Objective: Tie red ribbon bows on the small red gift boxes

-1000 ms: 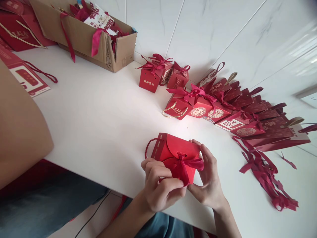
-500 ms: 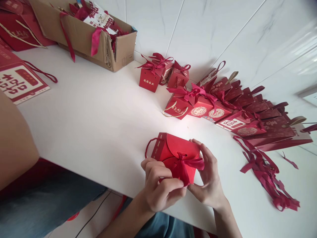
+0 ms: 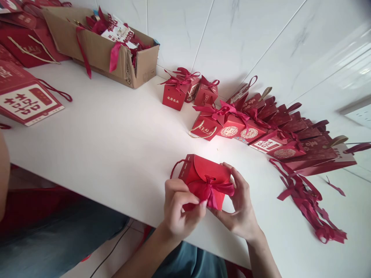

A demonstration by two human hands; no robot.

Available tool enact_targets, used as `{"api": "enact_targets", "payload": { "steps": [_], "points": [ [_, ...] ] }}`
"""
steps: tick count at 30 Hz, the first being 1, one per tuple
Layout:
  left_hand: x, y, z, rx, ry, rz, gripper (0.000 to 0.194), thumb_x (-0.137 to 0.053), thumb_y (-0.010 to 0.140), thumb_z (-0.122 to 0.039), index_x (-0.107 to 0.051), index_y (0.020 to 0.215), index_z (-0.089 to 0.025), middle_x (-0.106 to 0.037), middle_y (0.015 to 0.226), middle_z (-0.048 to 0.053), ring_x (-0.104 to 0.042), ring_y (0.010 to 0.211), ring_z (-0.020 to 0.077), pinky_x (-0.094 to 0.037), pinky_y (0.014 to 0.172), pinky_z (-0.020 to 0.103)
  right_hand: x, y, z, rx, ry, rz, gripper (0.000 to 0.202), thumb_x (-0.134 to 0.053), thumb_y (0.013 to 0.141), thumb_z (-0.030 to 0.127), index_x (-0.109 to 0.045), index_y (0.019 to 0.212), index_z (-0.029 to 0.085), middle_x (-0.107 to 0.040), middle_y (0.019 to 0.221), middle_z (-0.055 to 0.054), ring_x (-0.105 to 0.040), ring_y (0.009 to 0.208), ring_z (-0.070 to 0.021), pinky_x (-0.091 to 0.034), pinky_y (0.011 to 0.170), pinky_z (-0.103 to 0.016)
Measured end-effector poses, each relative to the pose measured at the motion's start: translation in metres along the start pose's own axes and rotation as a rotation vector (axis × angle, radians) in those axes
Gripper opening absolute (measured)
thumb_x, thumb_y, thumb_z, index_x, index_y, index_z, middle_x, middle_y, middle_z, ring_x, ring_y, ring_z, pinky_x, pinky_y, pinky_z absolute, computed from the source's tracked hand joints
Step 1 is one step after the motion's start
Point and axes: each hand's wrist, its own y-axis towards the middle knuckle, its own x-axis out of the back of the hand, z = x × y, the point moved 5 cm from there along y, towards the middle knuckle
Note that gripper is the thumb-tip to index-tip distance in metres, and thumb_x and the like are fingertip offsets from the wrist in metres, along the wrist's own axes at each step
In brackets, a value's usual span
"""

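A bright red gift box [image 3: 210,168] with a dark red cord handle is held between my hands above the table's near edge. A ribbon bow [image 3: 210,189] is tied through the slot on its lid. My left hand [image 3: 182,210] pinches a part of the bow at the box's near left side, thumb and forefinger together. My right hand [image 3: 239,204] grips the box from the right, its fingers on the far side and its thumb at the near lower edge. The box's underside is hidden.
Bow-tied red boxes [image 3: 175,94] and a row of red gift bags [image 3: 313,146] line the tiled wall. Loose ribbons [image 3: 310,204] lie at right. A cardboard carton [image 3: 101,50] with ribbons stands back left, near larger red boxes [image 3: 29,92]. Another person's leg [image 3: 58,227] is at left.
My left hand has shifted slightly left and pinches higher on the bow, uncovering more of its lower tail. My right hand still holds the box. The other person's arm has drawn back leftward.
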Motion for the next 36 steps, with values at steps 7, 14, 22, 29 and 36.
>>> {"api": "enact_targets", "payload": {
  "steps": [7, 14, 22, 29, 36],
  "points": [
    [0.001, -0.002, 0.018, 0.259, -0.078, -0.088, 0.012, -0.055, 0.083, -0.018, -0.047, 0.075, -0.019, -0.044, 0.077, 0.0, -0.05, 0.07, 0.0112, -0.046, 0.058, 0.023, 0.0, -0.003, 0.007, 0.015, -0.049, -0.007, 0.083, -0.066, 0.077, 0.016, -0.019, 0.143, 0.034, -0.022, 0.15, -0.011, -0.028, 0.136, -0.0293, -0.045, 0.099, -0.048],
    [0.003, -0.015, 0.053, 0.635, -0.218, -0.189, 0.017, -0.038, 0.091, -0.029, -0.048, 0.081, -0.02, -0.047, 0.076, 0.001, -0.05, 0.067, 0.0123, -0.045, 0.06, 0.023, 0.017, -0.015, 0.018, -0.066, 0.155, -0.17, 0.084, -0.073, 0.073, 0.027, -0.024, 0.14, 0.036, -0.025, 0.148, -0.012, -0.043, 0.127, -0.0305, -0.053, 0.088, -0.046],
    [-0.025, -0.014, 0.036, 0.273, 0.016, 0.32, 0.008, -0.048, 0.084, -0.023, -0.056, 0.084, -0.021, -0.056, 0.088, 0.004, -0.054, 0.085, 0.0188, -0.047, 0.072, 0.031, 0.048, -0.038, 0.035, -0.041, 0.635, -0.244, 0.034, -0.046, 0.088, 0.047, -0.062, 0.114, 0.03, -0.069, 0.105, -0.008, -0.066, 0.097, -0.031, -0.052, 0.087, -0.054],
    [-0.037, -0.017, 0.046, 0.201, 0.187, 0.501, 0.012, -0.048, 0.078, -0.014, -0.057, 0.075, -0.02, -0.06, 0.082, 0.005, -0.055, 0.082, 0.0223, -0.047, 0.076, 0.038, 0.072, -0.072, 0.056, -0.177, 0.759, -0.328, 0.047, -0.036, 0.088, 0.059, -0.068, 0.095, 0.025, -0.073, 0.083, -0.007, -0.065, 0.098, -0.0289, -0.057, 0.074, -0.051],
    [-0.041, -0.015, 0.05, 0.164, 0.313, 0.624, 0.012, -0.046, 0.076, -0.016, -0.057, 0.073, -0.02, -0.064, 0.08, 0.005, -0.057, 0.083, 0.0222, -0.048, 0.081, 0.037, 0.145, -0.168, 0.061, -0.302, 0.472, -0.735, 0.048, -0.075, 0.064, 0.046, -0.062, 0.107, 0.028, -0.07, 0.1, -0.005, -0.066, 0.091, -0.0272, -0.058, 0.073, -0.037]
  ]
}}
